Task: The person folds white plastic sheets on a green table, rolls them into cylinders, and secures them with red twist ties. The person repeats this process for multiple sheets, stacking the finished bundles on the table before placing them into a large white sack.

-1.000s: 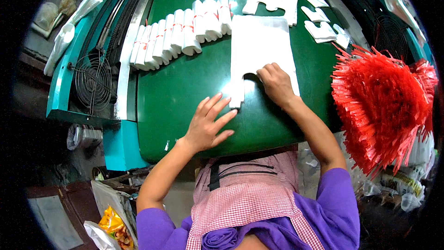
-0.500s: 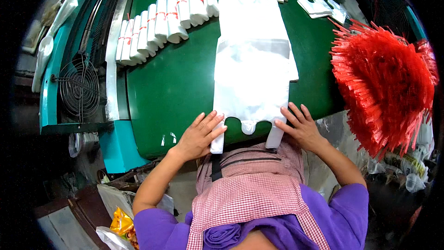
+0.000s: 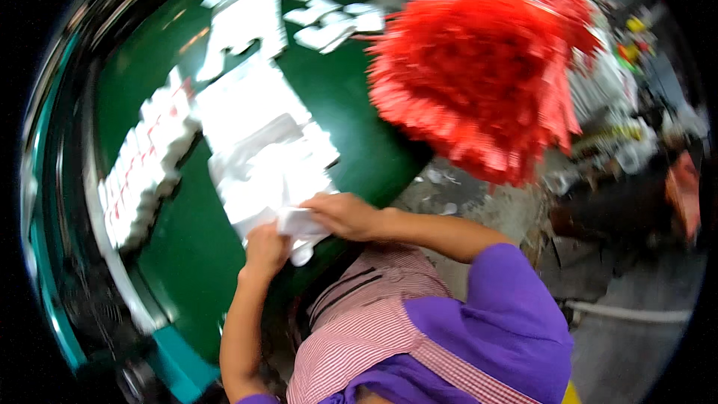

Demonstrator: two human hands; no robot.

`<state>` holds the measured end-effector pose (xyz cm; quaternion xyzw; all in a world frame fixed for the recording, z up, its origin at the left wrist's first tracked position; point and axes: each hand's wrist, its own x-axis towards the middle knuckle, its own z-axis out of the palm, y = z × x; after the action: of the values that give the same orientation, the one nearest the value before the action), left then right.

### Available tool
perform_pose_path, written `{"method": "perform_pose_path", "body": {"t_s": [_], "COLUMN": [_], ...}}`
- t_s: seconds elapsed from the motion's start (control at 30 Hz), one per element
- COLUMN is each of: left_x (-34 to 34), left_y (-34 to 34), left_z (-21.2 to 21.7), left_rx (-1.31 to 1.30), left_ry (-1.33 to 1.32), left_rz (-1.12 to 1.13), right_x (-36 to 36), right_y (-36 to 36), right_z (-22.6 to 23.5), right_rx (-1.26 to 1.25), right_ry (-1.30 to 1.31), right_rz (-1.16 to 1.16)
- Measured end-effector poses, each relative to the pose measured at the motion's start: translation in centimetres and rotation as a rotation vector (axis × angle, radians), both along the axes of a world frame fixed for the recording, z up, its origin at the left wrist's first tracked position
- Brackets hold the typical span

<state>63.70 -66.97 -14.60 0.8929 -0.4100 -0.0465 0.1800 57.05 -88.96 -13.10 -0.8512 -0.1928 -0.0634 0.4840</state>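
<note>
A stack of white plastic vest bags [image 3: 250,93] lies on the green tabletop [image 3: 198,254]. At its near end the bag plastic [image 3: 269,168] is gathered and creased. My left hand [image 3: 267,249] is closed on the left side of the bunched plastic, fingers curled in. My right hand [image 3: 342,215] pinches the right side of it, close to the left hand. Between the hands a folded white flap stands up, and a small rounded tab hangs below them. Motion blur hides how many layers I hold.
Rolled white bag bundles [image 3: 142,161] with red ties stand in a row at left. More white bags [image 3: 247,22] and small cut pieces [image 3: 325,22] lie at the far side. A big bunch of red plastic strips [image 3: 471,82] hangs at right, over the table's edge.
My hands went from lying flat with fingers spread beside the bag handles to gripping the plastic close together, now gathered up. The view has turned to the right.
</note>
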Motion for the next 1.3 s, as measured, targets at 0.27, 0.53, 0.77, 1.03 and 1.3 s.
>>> {"method": "perform_pose_path", "body": {"t_s": [0.27, 0.53, 0.77, 1.03, 1.3], "left_x": [-5.9, -0.6, 0.3, -1.8, -0.7], "left_y": [3.5, 1.3, 0.1, -0.9, 2.5], "left_z": [0.8, 1.1, 2.6, 2.8, 3.2], "left_rx": [-0.116, -0.152, -0.225, 0.021, -0.33], "left_ry": [-0.421, 0.133, -0.343, -0.247, 0.333], "left_rz": [-0.297, 0.006, 0.097, 0.022, 0.044], "right_x": [-0.5, 3.4, 2.0, -1.2, 0.2], "right_y": [2.5, 0.8, 2.0, 2.2, 1.0], "right_z": [-1.4, 0.0, -1.0, -0.9, -2.4], "right_rx": [-0.535, -0.566, -0.51, -0.075, 1.488], "right_ry": [-0.087, -0.118, -0.197, -0.426, 0.815], "right_rz": [0.167, 0.006, 0.075, 0.091, 0.032]}}
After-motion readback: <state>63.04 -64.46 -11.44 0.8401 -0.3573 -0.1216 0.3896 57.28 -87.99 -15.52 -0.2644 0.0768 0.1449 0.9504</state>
